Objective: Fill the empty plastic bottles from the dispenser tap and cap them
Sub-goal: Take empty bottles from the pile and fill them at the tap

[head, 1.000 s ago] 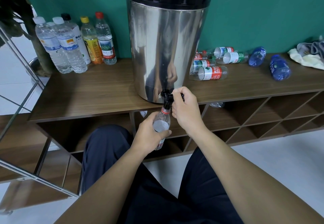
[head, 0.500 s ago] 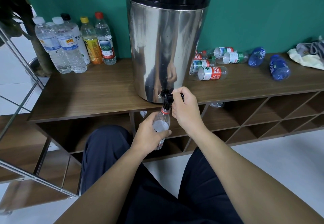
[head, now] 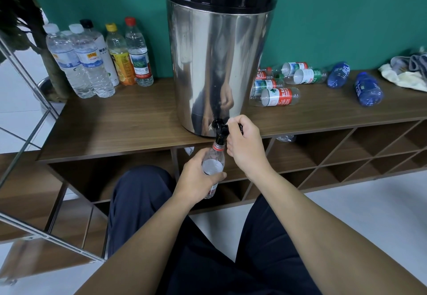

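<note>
A tall steel dispenser [head: 219,63] with a black lid stands on the wooden shelf top [head: 115,128]. Its black tap [head: 219,130] juts over the front edge. My left hand [head: 196,179] grips a clear plastic bottle [head: 213,165] with a red neck ring, its mouth right under the tap spout. My right hand [head: 245,146] is curled round the tap's black lever. Several uncapped bottles [head: 277,96] lie on their sides right of the dispenser, with two blue bottles [head: 367,89] further right.
Several capped bottles [head: 97,59] stand at the back left of the shelf top. A crumpled cloth [head: 406,72] lies at the far right. Open cubbies run under the shelf top. A metal rail crosses the left side. My dark-trousered legs are below.
</note>
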